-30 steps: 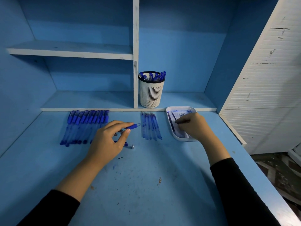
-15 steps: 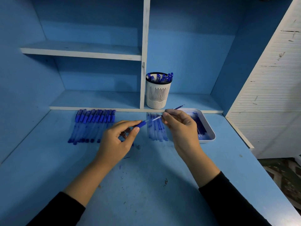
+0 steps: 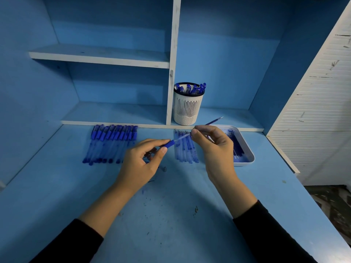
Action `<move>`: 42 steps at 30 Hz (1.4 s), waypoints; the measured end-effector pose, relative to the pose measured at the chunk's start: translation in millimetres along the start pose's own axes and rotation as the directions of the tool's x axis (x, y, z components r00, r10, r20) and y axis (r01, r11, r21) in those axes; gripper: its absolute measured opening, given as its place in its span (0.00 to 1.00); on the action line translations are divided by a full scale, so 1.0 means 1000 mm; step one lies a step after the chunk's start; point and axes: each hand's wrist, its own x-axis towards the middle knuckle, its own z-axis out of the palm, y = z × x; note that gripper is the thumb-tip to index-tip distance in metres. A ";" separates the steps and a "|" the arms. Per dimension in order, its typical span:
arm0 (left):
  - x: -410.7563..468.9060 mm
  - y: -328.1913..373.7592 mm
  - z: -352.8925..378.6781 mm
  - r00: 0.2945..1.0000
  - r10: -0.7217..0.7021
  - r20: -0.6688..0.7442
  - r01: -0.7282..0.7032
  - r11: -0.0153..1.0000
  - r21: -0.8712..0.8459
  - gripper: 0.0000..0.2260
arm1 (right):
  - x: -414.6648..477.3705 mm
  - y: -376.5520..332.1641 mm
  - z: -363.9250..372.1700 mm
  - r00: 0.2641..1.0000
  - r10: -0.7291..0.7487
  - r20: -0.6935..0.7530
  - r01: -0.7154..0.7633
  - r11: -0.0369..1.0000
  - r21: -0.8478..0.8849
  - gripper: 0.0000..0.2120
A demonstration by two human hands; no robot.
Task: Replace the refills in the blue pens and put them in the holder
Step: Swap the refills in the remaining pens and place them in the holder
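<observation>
"So, what were the hands doing?"

"The left hand gripped a clear plastic pen barrel with a blue grip between thumb and fingers, above the blue desk. The right hand pinched a thin blue refill, tip aimed at two o'clock, its near end meeting the barrel."

"And the rest?"

"The white slotted round holder stood at twelve o'clock with blue pens inside. A row of capped blue pens lay at ten o'clock, and a white rectangular tray lay at three."

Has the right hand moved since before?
Yes. The right hand left the white tray and went left, toward the pen that the left hand holds, pinching a refill.
</observation>
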 end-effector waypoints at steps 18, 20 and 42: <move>0.000 0.001 0.000 0.997 -0.079 0.026 0.081 0.991 -0.106 0.09 | -0.015 0.006 0.009 0.928 -0.257 0.269 0.330 0.903 -0.276 0.08; 0.000 0.001 0.000 0.997 -0.074 0.030 0.077 0.991 -0.108 0.09 | -0.015 0.007 0.010 0.926 -0.289 0.242 0.355 0.885 -0.301 0.08; -0.001 -0.003 -0.006 0.997 -0.036 0.062 0.034 0.999 0.031 0.14 | -0.001 0.014 -0.004 0.863 -0.231 0.449 0.460 0.728 -0.508 0.05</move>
